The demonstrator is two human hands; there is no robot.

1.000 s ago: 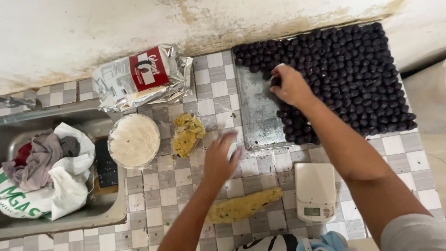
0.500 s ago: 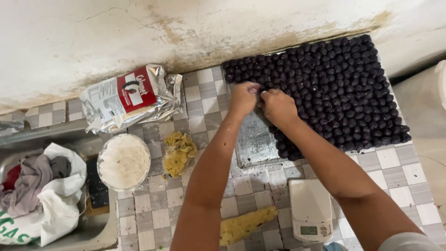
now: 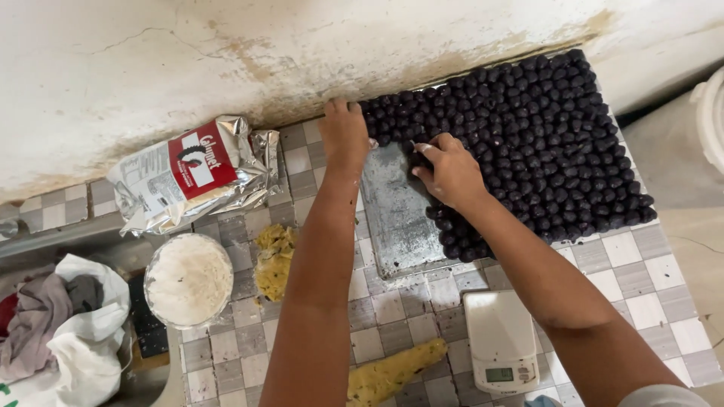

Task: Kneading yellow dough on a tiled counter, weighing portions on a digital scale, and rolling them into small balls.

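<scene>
Flanking tray (image 3: 396, 218), foil bag (image 3: 192, 169), flour bowl (image 3: 188, 279), scale (image 3: 501, 339)

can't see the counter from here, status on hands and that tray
Left hand flat on tray far corner, holding nothing. Right hand setting a ball among dark balls filling most of tray. Bare strip left; nothing in the way.
</scene>
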